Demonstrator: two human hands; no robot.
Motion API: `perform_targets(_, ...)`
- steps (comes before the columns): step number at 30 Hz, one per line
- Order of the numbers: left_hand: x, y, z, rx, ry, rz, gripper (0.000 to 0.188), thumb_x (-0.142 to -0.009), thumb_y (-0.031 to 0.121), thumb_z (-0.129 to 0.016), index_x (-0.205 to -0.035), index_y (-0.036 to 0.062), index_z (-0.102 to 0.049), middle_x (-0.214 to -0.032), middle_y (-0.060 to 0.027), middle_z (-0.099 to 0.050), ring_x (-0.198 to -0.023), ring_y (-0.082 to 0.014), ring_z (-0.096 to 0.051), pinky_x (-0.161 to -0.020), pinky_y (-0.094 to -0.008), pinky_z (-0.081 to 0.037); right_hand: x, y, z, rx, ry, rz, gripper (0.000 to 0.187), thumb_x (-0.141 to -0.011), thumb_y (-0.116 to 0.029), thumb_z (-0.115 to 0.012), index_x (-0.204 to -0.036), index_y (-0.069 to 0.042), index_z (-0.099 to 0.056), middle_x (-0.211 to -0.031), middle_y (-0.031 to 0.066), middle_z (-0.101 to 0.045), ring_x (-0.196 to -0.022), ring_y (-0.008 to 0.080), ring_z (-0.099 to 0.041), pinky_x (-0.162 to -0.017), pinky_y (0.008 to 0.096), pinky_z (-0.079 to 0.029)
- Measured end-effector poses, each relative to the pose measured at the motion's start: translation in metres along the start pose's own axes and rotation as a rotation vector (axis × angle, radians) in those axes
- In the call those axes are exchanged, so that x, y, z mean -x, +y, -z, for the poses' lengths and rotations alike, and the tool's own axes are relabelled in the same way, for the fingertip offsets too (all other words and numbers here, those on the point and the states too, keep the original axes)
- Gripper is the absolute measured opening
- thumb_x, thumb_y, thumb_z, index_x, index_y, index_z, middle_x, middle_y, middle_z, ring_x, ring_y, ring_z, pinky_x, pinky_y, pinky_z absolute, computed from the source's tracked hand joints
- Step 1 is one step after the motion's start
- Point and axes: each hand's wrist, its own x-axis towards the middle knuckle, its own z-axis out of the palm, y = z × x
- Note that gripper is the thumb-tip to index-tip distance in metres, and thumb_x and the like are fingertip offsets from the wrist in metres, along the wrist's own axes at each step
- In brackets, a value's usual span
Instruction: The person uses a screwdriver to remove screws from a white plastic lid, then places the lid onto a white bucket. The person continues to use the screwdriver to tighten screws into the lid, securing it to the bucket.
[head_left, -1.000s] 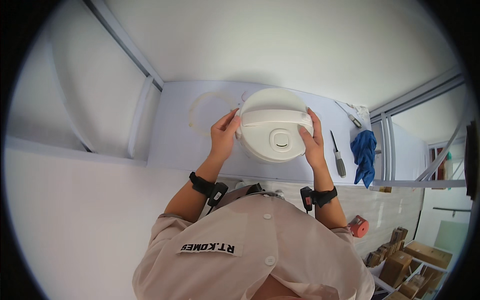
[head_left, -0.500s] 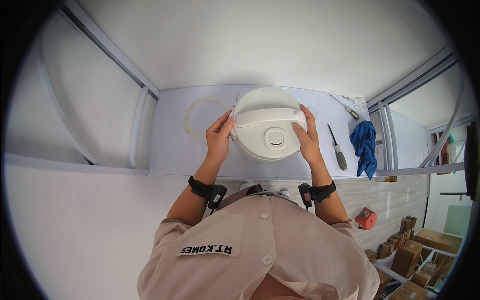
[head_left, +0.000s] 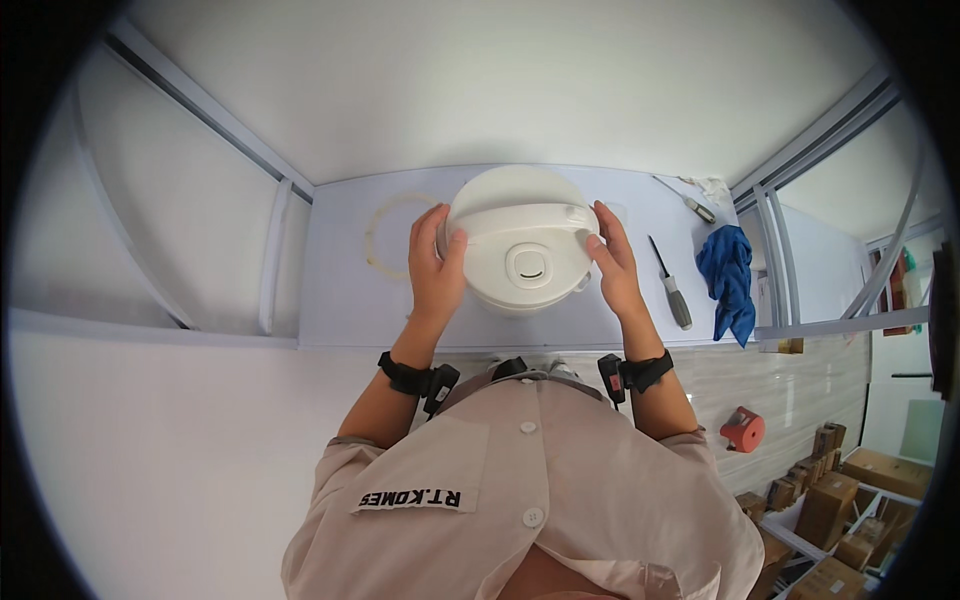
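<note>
A round white rice cooker (head_left: pixel 490 262) stands on the pale table in front of me, with its carrying handle (head_left: pixel 515 225) lying across the lid and a rounded vent (head_left: pixel 529 266) on the near part of the lid. My left hand (head_left: pixel 437 268) is curved around its left side, thumb at the lid's edge. On the opposite side my right hand (head_left: pixel 617 268) has its thumb by the handle's right end and its fingers behind the rim. The cooker's far side and some fingertips are hidden.
A pale translucent ring (head_left: pixel 372 240) lies left of the cooker. To the right are a grey-handled screwdriver (head_left: pixel 677 305), a second screwdriver (head_left: pixel 700 209), a crumpled blue cloth (head_left: pixel 728 275) and white tissue (head_left: pixel 714 188). A red stool (head_left: pixel 742 430) and cardboard boxes (head_left: pixel 828 503) stand beyond the table.
The rice cooker has shifted slightly left and turned a little between my hands; a small part on its right side now shows. My left hand has moved left with it, and the view has shifted slightly.
</note>
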Motion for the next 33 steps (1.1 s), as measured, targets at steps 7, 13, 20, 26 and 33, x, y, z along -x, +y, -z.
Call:
perform_targets(7,-0.013,0.091,-0.023,-0.403,-0.149,-0.333,0.033,-0.091,0.023,-0.078,-0.118,0.0041,-0.074,-0.130,-0.0148,-0.070,-0.125,-0.0375,-0.062,-0.108,-0.0483,-0.048,-0.006,0.007,0.031,-0.088,-0.047,-0.077,0.053,-0.112,-0.035,-0.049,-0.154,-0.004,-0.052,-0.147,0.0114,-0.062,-0.132,0.0233,-0.059,-0.112,0.0409,-0.045)
perform_targets(13,-0.013,0.115,-0.076,-0.596,-0.198,-0.405,0.030,-0.089,0.028,-0.079,-0.109,0.0059,-0.075,-0.110,-0.0112,-0.073,-0.107,-0.0346,-0.066,-0.098,-0.0490,-0.050,0.003,0.014,0.044,-0.097,-0.184,-0.090,0.052,-0.096,-0.003,-0.063,-0.148,-0.004,-0.056,-0.141,0.0089,-0.064,-0.116,0.0206,-0.064,-0.105,0.0366,-0.050)
perform_targets(20,-0.026,0.121,-0.104,-0.941,-0.268,-0.242,0.048,-0.088,0.053,-0.072,-0.095,0.0064,-0.077,-0.090,-0.0104,-0.073,-0.093,-0.0329,-0.068,-0.088,-0.0475,-0.049,0.016,0.002,0.064,-0.012,-0.279,-0.168,0.055,-0.096,-0.005,-0.067,-0.150,-0.008,-0.055,-0.136,0.0099,-0.065,-0.106,0.0183,-0.066,-0.095,0.0341,-0.054)
perform_targets(26,-0.036,0.140,-0.110,-1.004,-0.425,0.054,0.058,-0.092,0.060,-0.065,-0.099,0.0044,-0.081,-0.085,-0.0175,-0.078,-0.089,-0.0364,-0.073,-0.091,-0.0475,-0.050,0.015,0.005,0.070,-0.012,-0.311,-0.171,0.054,-0.096,-0.007,-0.069,-0.149,-0.008,-0.056,-0.131,0.0104,-0.068,-0.100,0.0175,-0.066,-0.091,0.0334,-0.055)
perform_targets(33,-0.040,0.129,-0.105,-0.923,-0.426,0.041,0.060,-0.093,0.057,-0.064,-0.107,0.0011,-0.082,-0.092,-0.0175,-0.080,-0.094,-0.0344,-0.075,-0.094,-0.0471,-0.049,0.011,0.010,0.069,-0.057,-0.339,-0.168,0.052,-0.096,-0.010,-0.072,-0.146,-0.008,-0.059,-0.127,0.0102,-0.070,-0.096,0.0170,-0.066,-0.087,0.0334,-0.056)
